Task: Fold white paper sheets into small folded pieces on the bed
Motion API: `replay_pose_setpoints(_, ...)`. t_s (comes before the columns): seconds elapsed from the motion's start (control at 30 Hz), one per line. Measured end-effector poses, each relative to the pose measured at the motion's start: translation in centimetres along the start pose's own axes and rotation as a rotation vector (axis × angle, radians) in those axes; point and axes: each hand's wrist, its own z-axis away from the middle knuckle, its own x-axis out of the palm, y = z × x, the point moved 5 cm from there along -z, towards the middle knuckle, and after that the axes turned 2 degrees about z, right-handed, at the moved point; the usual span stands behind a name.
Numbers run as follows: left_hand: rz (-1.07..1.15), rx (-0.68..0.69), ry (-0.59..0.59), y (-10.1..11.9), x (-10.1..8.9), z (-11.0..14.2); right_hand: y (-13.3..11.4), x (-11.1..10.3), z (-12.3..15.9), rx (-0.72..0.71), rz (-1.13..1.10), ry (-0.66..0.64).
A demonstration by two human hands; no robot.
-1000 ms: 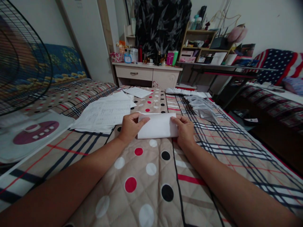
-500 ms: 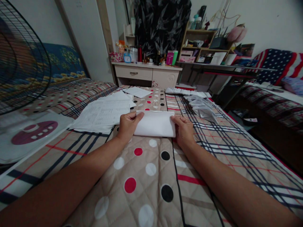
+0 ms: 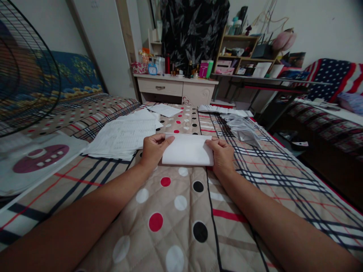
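Note:
A folded white sheet of paper [image 3: 187, 150] lies on the quilted bed cover [image 3: 181, 211] in front of me. My left hand [image 3: 153, 150] pinches its left edge, thumb on top and fingers curled. My right hand [image 3: 223, 155] grips the right edge the same way. The folded paper stays low, resting against the cover between both hands.
A stack of printed sheets [image 3: 124, 138] lies to the left, with one loose sheet [image 3: 164, 110] beyond it. Several folded papers [image 3: 242, 128] sit in a pile at the right. A fan [image 3: 25, 75] stands at the far left. A dresser [image 3: 177, 87] and shelves [image 3: 241, 56] line the back wall.
The folded paper shifted slightly left and away, then came back a little toward me. Both hands kept their hold on its edges.

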Motion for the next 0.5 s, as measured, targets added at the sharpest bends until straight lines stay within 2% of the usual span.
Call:
replay_pose_setpoints(0.1,0.031,-0.011,0.064,-0.17,-0.39,-0.23,0.11,-0.28,-0.28,-0.012,0.024,0.025)
replay_pose_setpoints(0.5,0.070,0.017,0.053,-0.82,-0.64,-0.73,0.36,-0.58,-0.63,-0.039,0.087,0.033)
